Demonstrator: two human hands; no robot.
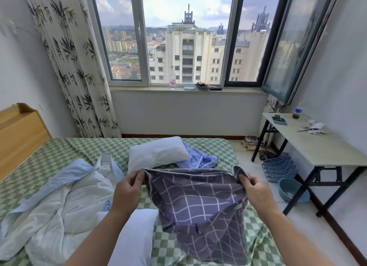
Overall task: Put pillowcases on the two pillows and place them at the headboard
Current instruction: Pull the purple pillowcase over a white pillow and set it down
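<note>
Pillowcase point(200, 206) hangs between my hands. My left hand point(128, 190) and right hand point(256, 190) each pinch a top corner. One pillow point(156, 153) lies just past my hands, another pillow point(135, 238) under my left arm.

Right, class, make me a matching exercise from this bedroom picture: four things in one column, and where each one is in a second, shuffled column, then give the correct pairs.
Things
1. grey checked pillowcase
2. glass bottle
3. blue basin
4. bare pillow

Places
A. on the floor under the table
B. lying on the green checked sheet, towards the window side of the bed
C. held up by its top edge between the left hand and the right hand
D. standing on the window sill

Pairs: 1-C, 2-D, 3-A, 4-B
</note>
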